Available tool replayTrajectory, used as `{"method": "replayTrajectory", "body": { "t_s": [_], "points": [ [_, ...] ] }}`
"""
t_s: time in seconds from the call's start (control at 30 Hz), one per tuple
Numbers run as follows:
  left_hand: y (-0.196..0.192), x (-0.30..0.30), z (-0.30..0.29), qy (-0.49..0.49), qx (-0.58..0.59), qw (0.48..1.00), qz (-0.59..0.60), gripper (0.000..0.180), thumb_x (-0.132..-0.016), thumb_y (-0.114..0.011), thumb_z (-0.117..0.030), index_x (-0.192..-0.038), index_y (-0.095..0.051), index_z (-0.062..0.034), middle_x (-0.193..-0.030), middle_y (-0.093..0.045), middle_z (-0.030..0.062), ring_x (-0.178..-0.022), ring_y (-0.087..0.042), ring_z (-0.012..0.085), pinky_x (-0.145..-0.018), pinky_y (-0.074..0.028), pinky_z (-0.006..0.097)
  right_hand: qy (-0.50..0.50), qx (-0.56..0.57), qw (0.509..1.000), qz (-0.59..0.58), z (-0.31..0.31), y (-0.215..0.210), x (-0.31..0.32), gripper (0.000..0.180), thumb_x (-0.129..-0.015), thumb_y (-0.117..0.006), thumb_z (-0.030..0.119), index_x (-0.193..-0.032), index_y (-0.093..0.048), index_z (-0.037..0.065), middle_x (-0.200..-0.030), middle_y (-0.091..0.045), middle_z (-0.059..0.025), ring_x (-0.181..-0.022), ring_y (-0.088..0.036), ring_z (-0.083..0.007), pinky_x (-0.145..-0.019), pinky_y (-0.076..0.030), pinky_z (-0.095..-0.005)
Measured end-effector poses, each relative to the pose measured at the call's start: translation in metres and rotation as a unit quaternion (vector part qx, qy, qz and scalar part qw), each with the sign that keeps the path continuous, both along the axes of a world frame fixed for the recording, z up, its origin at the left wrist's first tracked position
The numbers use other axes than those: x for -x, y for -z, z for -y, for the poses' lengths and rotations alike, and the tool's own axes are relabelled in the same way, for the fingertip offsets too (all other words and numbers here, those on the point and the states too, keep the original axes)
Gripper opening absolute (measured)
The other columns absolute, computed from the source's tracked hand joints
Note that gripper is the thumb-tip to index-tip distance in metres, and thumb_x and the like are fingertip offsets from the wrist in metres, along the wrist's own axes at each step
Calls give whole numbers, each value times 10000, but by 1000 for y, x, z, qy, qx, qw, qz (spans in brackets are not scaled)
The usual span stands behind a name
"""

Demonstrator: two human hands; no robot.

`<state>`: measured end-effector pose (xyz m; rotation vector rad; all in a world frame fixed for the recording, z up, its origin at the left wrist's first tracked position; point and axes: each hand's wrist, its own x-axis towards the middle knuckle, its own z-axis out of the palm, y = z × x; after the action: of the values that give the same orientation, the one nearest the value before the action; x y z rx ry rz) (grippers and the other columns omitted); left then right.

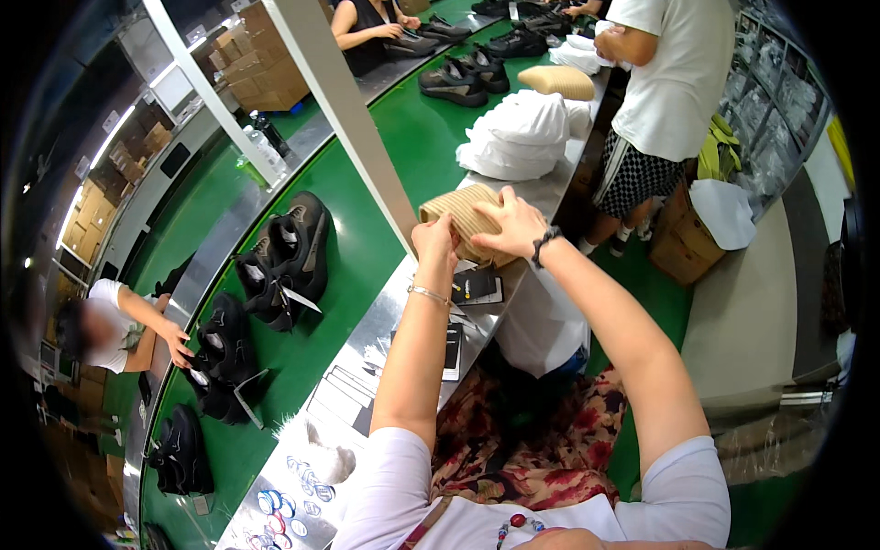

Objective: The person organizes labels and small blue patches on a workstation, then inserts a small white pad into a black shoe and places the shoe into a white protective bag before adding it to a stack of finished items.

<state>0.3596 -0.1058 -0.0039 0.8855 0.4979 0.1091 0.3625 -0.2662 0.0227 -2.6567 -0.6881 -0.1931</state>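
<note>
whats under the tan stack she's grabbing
The tan stack sits on the metal ledge beside the green belt. Both hands cover its near edge, so anything beneath is hidden.

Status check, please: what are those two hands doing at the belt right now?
Left hand and right hand both grip the tan ribbed cardboard stack on the metal ledge. Black shoe pairs ride the green conveyor belt alongside, apart. Nothing blocking.

A green conveyor belt (367, 229) is seen running from the lower left of the frame to the upper centre, with pairs of black shoes (286, 257) laid on it. Along its right edge a metal ledge (367, 344) is set, on which a tan ribbed stack (463, 220), white bags (518, 137), dark cards (477, 287) and round stickers (280, 513) are placed.
</note>
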Motion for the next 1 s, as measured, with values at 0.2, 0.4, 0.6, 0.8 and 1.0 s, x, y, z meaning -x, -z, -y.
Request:
{"method": "replayTrajectory", "body": {
  "t_s": [0.2, 0.4, 0.6, 0.8, 1.0],
  "points": [
    [26, -32, -7, 105, 39, 992, 51, 110, -840, -609, -93, -899, -525, -54, -806, -584, 37, -651, -570, 155, -582, -481, 283, 0, 13, 1000, -13, 12, -5, -15, 632, -724, -544, 593, -1245, -493, 239, -1129, -435, -203, -996, -530, -381, -856, -437, -437],
    [28, -24, 17, 96, 66, 992, 55, 156, -855, -616, -210, -820, -510, -101, -668, -523, -12, -579, -494, 106, -549, -451, 269, 28, 8, 999, -17, 15, 4, -15, 575, -792, -483, 586, -1250, -487, 238, -1143, -426, -197, -987, -535, -381, -848, -436, -439],
    [18, -17, 23, 72, 59, 990, 102, 176, -864, -601, -197, -745, -502, -113, -639, -509, -26, -566, -507, 95, -531, -475, 250, 99, -32, 994, 41, 0, 1, -4, 462, -826, -474, 536, -1182, -530, 247, -1085, -454, -175, -943, -532, -375, -790, -455, -482],
    [32, -6, 27, 32, 59, 990, 122, 142, -872, -589, -185, -798, -517, -87, -712, -539, 8, -634, -536, 114, -567, -510, 264, 92, -9, 989, 116, -3, 13, 1, 424, -846, -484, 477, -1191, -541, 235, -1087, -460, -150, -888, -539, -338, -739, -474, -452],
    [35, 1, 37, 2, 48, 991, 127, 147, -877, -580, -173, -790, -514, -75, -712, -535, 11, -630, -537, 107, -571, -527, 247, 87, -24, 990, 112, 2, 15, 2, 413, -841, -480, 494, -1162, -553, 244, -1081, -457, -172, -901, -534, -368, -737, -480, -462]
  ]
}}
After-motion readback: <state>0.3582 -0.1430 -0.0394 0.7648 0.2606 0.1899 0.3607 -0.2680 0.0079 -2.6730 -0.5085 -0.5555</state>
